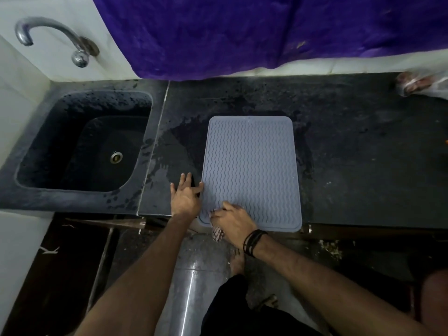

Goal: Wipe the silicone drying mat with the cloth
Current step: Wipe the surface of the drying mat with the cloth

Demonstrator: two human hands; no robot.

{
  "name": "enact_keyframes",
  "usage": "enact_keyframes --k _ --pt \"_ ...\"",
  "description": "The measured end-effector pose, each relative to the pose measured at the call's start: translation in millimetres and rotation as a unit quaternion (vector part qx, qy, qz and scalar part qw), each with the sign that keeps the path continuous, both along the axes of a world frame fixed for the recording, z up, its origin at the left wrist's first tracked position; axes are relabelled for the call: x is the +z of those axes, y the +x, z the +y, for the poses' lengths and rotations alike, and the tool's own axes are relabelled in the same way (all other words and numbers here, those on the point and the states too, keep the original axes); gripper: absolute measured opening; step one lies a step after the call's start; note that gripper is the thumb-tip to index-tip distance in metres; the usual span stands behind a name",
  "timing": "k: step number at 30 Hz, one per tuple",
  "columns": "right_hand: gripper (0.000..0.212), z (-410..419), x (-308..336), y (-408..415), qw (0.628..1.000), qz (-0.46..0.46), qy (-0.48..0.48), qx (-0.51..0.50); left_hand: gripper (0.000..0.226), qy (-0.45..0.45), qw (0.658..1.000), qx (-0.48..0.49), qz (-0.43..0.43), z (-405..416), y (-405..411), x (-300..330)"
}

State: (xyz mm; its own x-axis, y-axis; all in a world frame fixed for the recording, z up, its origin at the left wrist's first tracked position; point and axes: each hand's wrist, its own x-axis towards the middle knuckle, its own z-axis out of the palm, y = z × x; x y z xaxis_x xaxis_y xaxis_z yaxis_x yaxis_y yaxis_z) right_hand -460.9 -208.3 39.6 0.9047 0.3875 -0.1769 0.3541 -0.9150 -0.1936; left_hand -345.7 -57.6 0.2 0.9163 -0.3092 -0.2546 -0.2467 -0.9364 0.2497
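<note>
A grey silicone drying mat [251, 166] with wavy ridges lies on the dark counter [351, 154], its near edge reaching slightly past the counter's front edge. My left hand [185, 197] rests flat on the wet counter just left of the mat, thumb touching the mat's left edge. My right hand [232, 220] sits on the mat's near left corner and grips a striped cloth [218, 234], which hangs out below the palm over the counter's edge. Most of the cloth is hidden under the hand.
A dark sink [80, 146] with a metal drain lies to the left, a chrome tap [48, 37] above it. Purple fabric [266, 30] hangs on the back wall. A plastic bag [421, 83] sits at the far right. Water patches surround the mat.
</note>
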Motion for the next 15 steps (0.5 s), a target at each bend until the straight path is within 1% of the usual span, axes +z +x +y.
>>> enact_keyframes --k 3,5,7,9,12,15 --pt "0.033 -16 -1 -7 0.999 0.016 -0.016 0.045 0.041 -0.077 0.996 0.026 -0.029 -1 3 0" --pt "0.035 -33 3 -10 0.999 0.028 0.018 0.041 0.040 -0.102 0.993 0.028 -0.059 -1 4 -2" --pt "0.043 -52 8 -9 0.996 0.025 0.086 -0.019 0.038 -0.123 0.989 0.045 -0.071 -4 7 -5" --pt "0.051 -70 13 -5 0.982 0.023 0.143 -0.121 0.039 -0.143 0.986 0.052 -0.064 -9 12 -6" --pt "0.053 -94 15 5 0.960 0.014 0.157 -0.232 0.041 -0.156 0.986 0.033 -0.058 -20 25 -6" --pt "0.047 -111 11 15 0.938 -0.015 0.156 -0.309 0.042 -0.165 0.985 0.017 -0.058 -33 42 -4"
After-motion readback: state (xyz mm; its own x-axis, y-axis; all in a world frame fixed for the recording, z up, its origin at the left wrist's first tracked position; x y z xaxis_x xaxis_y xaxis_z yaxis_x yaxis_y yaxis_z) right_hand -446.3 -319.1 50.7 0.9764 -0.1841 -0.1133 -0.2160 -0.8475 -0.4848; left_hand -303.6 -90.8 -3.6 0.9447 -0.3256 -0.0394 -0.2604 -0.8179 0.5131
